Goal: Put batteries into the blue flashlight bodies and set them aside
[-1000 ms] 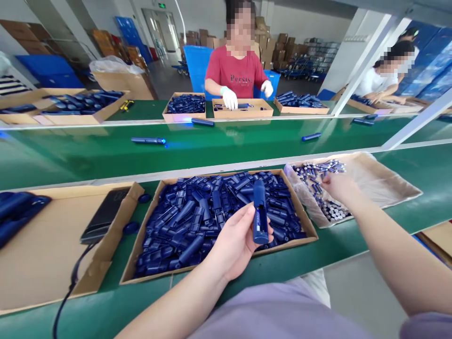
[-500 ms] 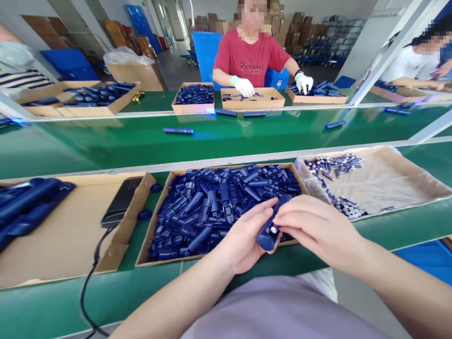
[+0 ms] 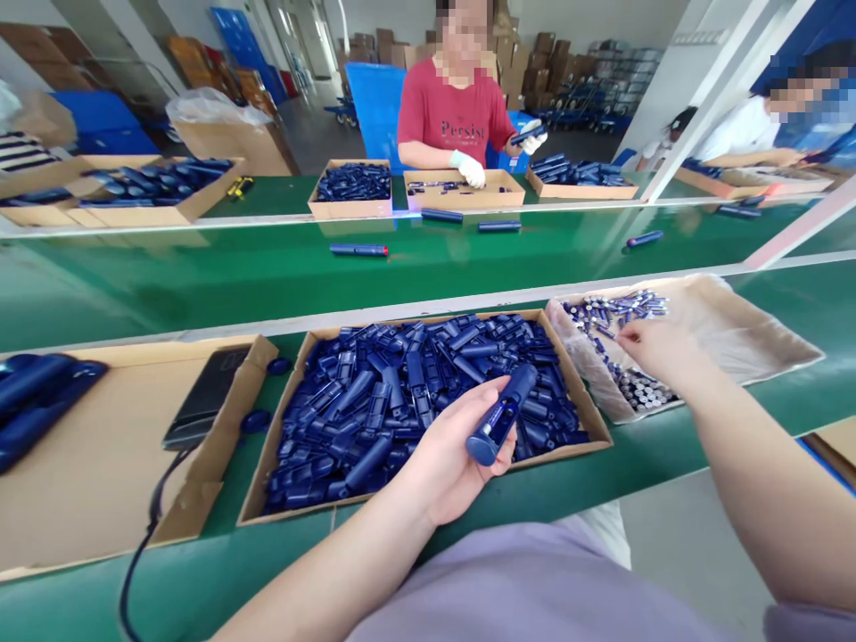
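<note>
My left hand point(image 3: 455, 455) is wrapped round a dark blue cylinder point(image 3: 501, 415) with an open slot on its upper side, where a battery shows. The cylinder is tilted above the front right of a cardboard tray point(image 3: 598, 440) heaped with blue plastic parts point(image 3: 374, 401). To the right, my right hand point(image 3: 659, 352) reaches over a plastic-lined box point(image 3: 749, 343) of small batteries point(image 3: 646, 390). Its thumb and finger pinch the end of one battery point(image 3: 606, 333).
At left, a cardboard box point(image 3: 134, 437) holds larger blue pieces and a black device point(image 3: 207, 397) with a cable. Blue cylinders point(image 3: 359, 251) lie on the green belt point(image 3: 267, 276). Across it, a person in red point(image 3: 455, 116) handles parts near more boxes. A white post stands right.
My right hand has left the blue cylinder and moved right to the batteries. The cylinders on the belt have shifted right in view. The person opposite has lifted a blue cylinder.
</note>
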Demonstrator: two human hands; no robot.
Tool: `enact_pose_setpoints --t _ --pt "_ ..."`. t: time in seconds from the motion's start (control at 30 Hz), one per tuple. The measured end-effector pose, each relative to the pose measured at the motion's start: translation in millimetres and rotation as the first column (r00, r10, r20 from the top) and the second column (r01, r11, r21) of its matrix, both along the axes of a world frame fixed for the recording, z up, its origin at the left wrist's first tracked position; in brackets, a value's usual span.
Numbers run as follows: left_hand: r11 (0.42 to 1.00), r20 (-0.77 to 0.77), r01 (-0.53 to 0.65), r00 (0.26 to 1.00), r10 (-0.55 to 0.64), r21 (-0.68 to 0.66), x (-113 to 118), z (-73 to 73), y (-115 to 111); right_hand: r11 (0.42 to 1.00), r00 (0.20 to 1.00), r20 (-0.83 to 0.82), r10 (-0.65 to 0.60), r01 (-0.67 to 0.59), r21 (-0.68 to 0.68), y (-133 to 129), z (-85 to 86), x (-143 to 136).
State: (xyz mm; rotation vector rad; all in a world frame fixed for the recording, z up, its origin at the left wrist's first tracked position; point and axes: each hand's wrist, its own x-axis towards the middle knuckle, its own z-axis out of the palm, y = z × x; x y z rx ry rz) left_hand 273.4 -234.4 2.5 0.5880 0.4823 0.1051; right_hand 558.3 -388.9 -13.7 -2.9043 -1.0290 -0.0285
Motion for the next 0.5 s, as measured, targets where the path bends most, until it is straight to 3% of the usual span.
enact_pose_setpoints --t 0.1,0.2,0.3,0.4,0.43,0.5 --pt "1.000 0.000 0.024 1.000 -0.024 -0.001 0.0 -0.9 0.2 0.995 0.997 -0.076 0.024 -0.031 -0.093 4.6 -19.3 27.5" --pt "1.000 -0.004 0.029 1.000 -0.029 -0.004 -0.1 -1.8 0.6 0.988 0.992 -0.112 0.057 -0.072 -0.139 11.2 -22.7 35.1" --pt "0.999 0.004 0.029 1.000 -0.029 -0.021 -0.3 -2.1 1.0 0.985 0.989 -0.080 0.127 -0.135 -0.104 11.9 -6.2 25.9" --pt "0.999 0.012 0.034 0.999 -0.033 -0.040 -0.3 -3.2 0.6 0.956 0.957 0.012 0.290 -0.290 0.045 11.3 21.6 -18.0" --pt "0.999 0.005 0.034 0.999 -0.034 -0.041 -0.2 -3.7 0.2 0.915 0.921 0.038 0.388 -0.390 0.105 12.0 30.9 -40.4" --pt "0.999 -0.003 0.031 1.000 -0.031 -0.030 -0.1 -4.9 -0.9 0.664 0.698 0.131 0.705 -0.713 0.224 15.7 46.8 -89.0"
